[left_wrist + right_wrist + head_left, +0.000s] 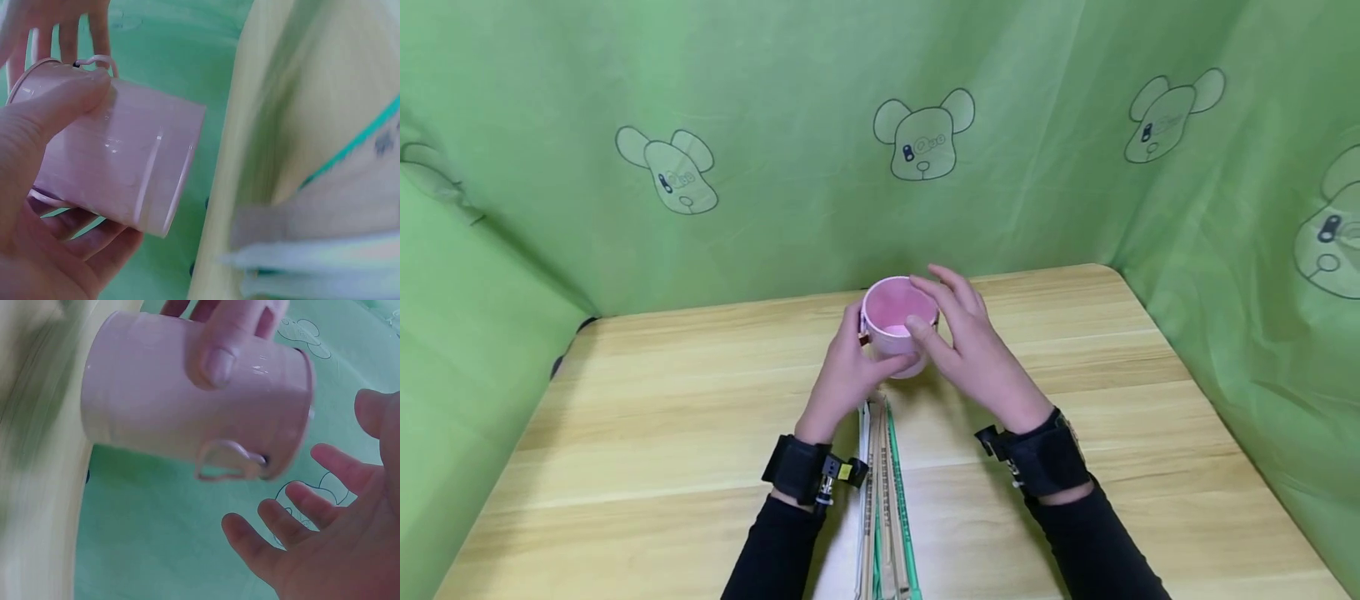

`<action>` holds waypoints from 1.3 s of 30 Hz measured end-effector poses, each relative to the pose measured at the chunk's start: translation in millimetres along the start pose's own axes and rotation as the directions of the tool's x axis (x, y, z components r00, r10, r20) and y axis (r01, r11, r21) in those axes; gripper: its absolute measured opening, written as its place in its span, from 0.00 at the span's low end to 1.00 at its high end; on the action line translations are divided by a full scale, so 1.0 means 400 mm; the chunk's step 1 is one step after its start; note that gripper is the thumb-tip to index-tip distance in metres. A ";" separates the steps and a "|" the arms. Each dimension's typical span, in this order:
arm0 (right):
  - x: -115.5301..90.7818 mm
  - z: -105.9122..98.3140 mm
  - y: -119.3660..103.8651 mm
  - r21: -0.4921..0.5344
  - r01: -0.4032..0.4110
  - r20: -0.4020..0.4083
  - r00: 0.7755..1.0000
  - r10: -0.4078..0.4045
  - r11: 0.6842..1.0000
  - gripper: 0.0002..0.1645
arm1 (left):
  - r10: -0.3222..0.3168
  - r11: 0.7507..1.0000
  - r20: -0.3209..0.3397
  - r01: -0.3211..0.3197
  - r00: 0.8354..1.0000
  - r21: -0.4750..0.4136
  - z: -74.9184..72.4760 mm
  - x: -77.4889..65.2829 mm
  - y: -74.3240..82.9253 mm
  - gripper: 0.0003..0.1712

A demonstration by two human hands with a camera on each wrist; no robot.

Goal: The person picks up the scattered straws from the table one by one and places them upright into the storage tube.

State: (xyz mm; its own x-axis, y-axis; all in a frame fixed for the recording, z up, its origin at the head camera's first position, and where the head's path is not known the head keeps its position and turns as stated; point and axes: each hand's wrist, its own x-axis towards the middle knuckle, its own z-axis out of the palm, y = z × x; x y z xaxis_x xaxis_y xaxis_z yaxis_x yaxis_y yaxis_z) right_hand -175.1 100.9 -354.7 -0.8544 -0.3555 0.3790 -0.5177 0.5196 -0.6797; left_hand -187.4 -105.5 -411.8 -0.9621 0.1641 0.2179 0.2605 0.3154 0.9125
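Note:
A small pink metal bucket with a small wire loop at each side is held over the far part of the table. My left hand grips it from the left. In the left wrist view the thumb lies across the bucket's wall, with the other fingers round the far side. My right hand is beside the rim on the right, fingers spread. The right wrist view shows a gap between those fingers and the bucket. The bucket's mouth faces up toward the head camera, and its visible inside is bare pink.
Long, thin paper strips or sleeves, brown, white and green with printed marks, lie in a bundle on the wooden table between my forearms. A green curtain with bear-head drawings hangs behind the table and along its sides.

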 end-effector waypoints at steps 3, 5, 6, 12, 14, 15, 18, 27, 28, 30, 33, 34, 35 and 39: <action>0.000 0.003 0.003 0.007 -0.005 0.006 1.000 0.005 1.000 0.34 | -0.025 1.000 -0.028 0.024 0.999 -0.019 -0.012 0.004 -0.019 0.58; 0.000 0.004 0.004 0.008 -0.013 0.013 1.000 0.013 1.000 0.34 | -0.046 0.999 -0.039 0.046 0.998 -0.022 -0.017 0.006 -0.029 0.59; 0.000 0.005 0.005 0.011 -0.018 0.017 1.000 0.018 1.000 0.34 | -0.057 0.998 -0.043 0.056 0.997 -0.024 -0.019 0.006 -0.035 0.59; 0.002 0.009 0.018 0.017 -0.032 0.027 0.999 0.031 0.999 0.33 | -0.116 0.993 -0.065 0.113 0.991 -0.044 -0.027 0.003 -0.057 0.59; 0.002 0.011 0.025 0.007 -0.035 0.022 0.999 0.034 0.999 0.32 | -0.123 0.992 -0.067 0.120 0.990 -0.046 -0.029 0.002 -0.062 0.59; 0.001 0.011 0.029 -0.001 -0.040 0.021 0.999 0.040 0.999 0.31 | -0.127 0.991 -0.069 0.124 0.989 -0.045 -0.030 0.001 -0.065 0.59; -0.005 0.010 0.036 -0.026 -0.071 0.020 0.997 0.071 0.997 0.27 | -0.129 0.991 -0.075 0.125 0.989 -0.055 -0.032 -0.001 -0.075 0.59; -0.025 0.009 0.067 -0.081 -0.147 0.001 0.989 0.147 0.986 0.25 | -0.152 0.986 -0.069 0.147 0.986 -0.078 -0.037 -0.005 -0.091 0.59; -0.026 0.009 0.069 -0.083 -0.154 -0.001 0.988 0.154 0.985 0.25 | -0.155 0.986 -0.068 0.150 0.986 -0.078 -0.037 -0.004 -0.093 0.59; -0.028 0.010 0.075 -0.083 -0.171 0.005 0.985 0.172 0.982 0.25 | -0.159 0.985 -0.061 0.153 0.985 -0.082 -0.037 -0.005 -0.095 0.60; -0.029 0.015 0.078 -0.072 -0.193 0.028 0.980 0.195 0.979 0.25 | -0.155 0.984 -0.042 0.151 0.987 -0.092 -0.040 -0.007 -0.098 0.60; -0.030 0.017 0.080 -0.071 -0.197 0.038 0.979 0.200 0.978 0.25 | -0.152 0.984 -0.033 0.149 0.988 -0.096 -0.041 -0.008 -0.099 0.61; -0.031 0.020 0.081 -0.069 -0.202 0.050 0.977 0.205 0.977 0.25 | -0.150 0.984 -0.025 0.147 0.988 -0.100 -0.043 -0.010 -0.099 0.62; -0.034 0.032 0.081 -0.058 -0.213 0.080 0.973 0.217 0.975 0.24 | -0.138 0.985 0.004 0.137 0.990 -0.101 -0.052 -0.015 -0.093 0.65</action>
State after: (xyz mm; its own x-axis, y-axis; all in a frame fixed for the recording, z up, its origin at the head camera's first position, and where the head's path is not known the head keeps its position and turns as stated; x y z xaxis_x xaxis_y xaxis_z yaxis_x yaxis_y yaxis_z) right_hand -179.6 112.5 -389.9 -0.9400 -0.2953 0.1711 -0.3259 0.6279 -0.7068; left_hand -193.2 -137.6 -440.1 -0.9884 0.1230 0.0887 0.1163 0.2391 0.9640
